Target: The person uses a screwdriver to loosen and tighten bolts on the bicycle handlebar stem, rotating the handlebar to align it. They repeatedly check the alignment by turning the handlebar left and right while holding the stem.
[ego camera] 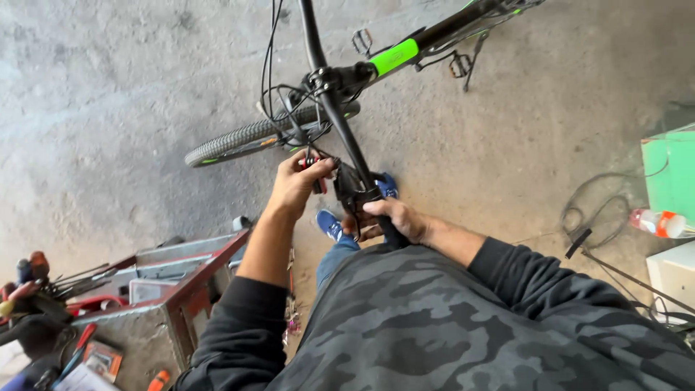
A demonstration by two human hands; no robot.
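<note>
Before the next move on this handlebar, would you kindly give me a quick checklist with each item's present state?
1. Right hand wrapped round the handlebar end: ok.
2. Left hand holds a small red tool at the brake lever: ok.
3. Tool seated on its fastener: cannot tell.
4. Front wheel on the floor: ok.
5. Cables away from both hands: ok.

Dark camouflage sweatshirt, sleeves pushed up
</note>
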